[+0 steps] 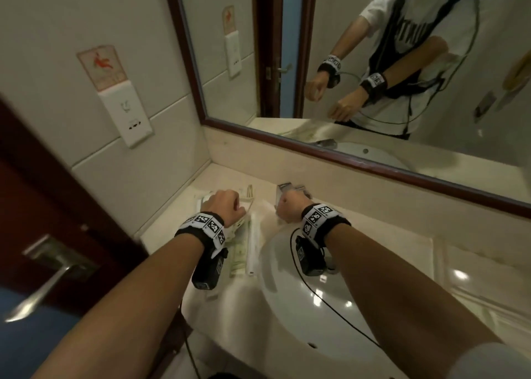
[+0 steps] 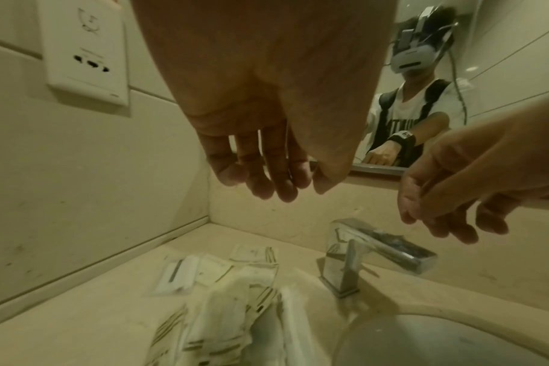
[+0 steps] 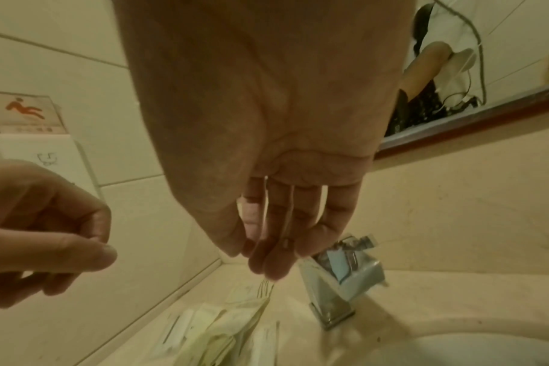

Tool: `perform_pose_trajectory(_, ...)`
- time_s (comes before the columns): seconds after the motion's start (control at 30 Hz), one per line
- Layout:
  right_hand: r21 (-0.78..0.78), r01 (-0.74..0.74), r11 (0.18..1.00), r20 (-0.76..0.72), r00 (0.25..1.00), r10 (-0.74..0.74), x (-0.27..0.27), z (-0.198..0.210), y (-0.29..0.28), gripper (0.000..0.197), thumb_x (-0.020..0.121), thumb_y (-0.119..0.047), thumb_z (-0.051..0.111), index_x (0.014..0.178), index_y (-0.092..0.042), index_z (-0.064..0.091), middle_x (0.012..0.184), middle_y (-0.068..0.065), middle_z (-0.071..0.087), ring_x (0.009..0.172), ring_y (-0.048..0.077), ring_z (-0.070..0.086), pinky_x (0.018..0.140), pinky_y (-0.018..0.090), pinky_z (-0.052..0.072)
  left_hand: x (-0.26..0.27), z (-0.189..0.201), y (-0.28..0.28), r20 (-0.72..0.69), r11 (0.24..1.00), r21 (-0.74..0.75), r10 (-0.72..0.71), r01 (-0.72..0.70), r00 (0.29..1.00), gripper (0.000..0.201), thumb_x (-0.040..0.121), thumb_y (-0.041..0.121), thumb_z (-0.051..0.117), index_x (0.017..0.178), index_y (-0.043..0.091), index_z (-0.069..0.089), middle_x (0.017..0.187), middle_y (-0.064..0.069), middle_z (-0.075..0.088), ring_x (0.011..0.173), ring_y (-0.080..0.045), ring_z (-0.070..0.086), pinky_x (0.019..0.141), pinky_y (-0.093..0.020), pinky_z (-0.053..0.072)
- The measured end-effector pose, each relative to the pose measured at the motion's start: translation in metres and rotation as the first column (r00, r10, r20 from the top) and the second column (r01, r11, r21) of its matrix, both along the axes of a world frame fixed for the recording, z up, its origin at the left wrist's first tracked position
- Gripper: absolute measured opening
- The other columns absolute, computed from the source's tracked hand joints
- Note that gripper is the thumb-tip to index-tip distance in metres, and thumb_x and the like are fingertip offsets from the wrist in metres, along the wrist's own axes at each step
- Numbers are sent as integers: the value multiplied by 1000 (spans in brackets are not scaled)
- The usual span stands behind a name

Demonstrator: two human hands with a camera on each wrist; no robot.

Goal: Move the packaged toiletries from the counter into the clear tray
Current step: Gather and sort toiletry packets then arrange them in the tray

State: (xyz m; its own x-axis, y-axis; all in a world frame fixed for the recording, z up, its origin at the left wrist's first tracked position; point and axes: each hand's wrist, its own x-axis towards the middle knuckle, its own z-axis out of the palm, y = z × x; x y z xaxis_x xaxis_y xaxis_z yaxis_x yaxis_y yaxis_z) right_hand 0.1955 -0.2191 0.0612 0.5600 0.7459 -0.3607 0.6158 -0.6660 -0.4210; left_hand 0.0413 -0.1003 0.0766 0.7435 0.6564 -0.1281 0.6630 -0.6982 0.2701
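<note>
A heap of packaged toiletries (image 1: pixel 240 252) in white and pale green wrappers lies on the beige counter (image 1: pixel 172 235), left of the sink; the left wrist view shows the packets (image 2: pixel 229 297) spread towards the corner. My left hand (image 1: pixel 224 206) hovers just above the heap, its fingers (image 2: pixel 267 183) hanging loose and holding nothing. My right hand (image 1: pixel 290 207) hangs over the basin's back rim by the faucet, and its fingers (image 3: pixel 273 262) point down, empty. No clear tray shows in any view.
A chrome faucet (image 1: pixel 284 189) stands right behind my right hand. The white sink (image 1: pixel 316 292) fills the counter's middle. A framed mirror (image 1: pixel 373 160) runs along the back, with a wall socket (image 1: pixel 129 117) and a dark door (image 1: pixel 43 206) to the left.
</note>
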Motion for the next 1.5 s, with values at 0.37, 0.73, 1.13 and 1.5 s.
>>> perform_pose_trajectory(0.37, -75, -45, 996, -78, 996, 39, -24, -46, 59, 26, 92, -20, 58, 109, -2, 67, 107, 15, 71, 101, 30, 68, 90, 38, 56, -23, -60, 67, -150, 992, -121, 18, -36, 988, 16, 81, 32, 57, 84, 18, 51, 90, -4, 53, 85, -27, 55, 74, -34, 45)
perform_pose_trajectory(0.73, -158, -31, 987, 3, 999, 32, -39, -91, 126, 43, 87, -33, 65, 125, -16, 58, 128, 8, 59, 117, 26, 56, 91, 32, 47, -31, -112, 137, -182, 964, -264, -42, -8, 982, 21, 80, 31, 61, 90, 15, 52, 99, -10, 63, 89, -29, 61, 76, -36, 49)
perform_pose_trajectory(1.13, -169, 139, 976, -126, 979, -161, -54, -127, 167, 70, 80, -41, 73, 135, -10, 41, 129, 14, 54, 113, 34, 58, 90, 40, 52, -27, -155, 162, -204, 944, -330, -69, -2, 977, 24, 79, 32, 60, 97, 17, 53, 106, -6, 59, 93, -27, 59, 79, -36, 48)
perform_pose_trajectory(1.5, -92, 148, 985, -236, 957, -166, -35, -117, 176, 32, 84, -21, 72, 102, 4, 69, 99, 17, 68, 95, 29, 65, 74, 33, 53, -23, -158, 177, -167, 941, -339, -49, -11, 985, 19, 80, 34, 60, 88, 19, 52, 101, -7, 62, 90, -28, 60, 80, -38, 52)
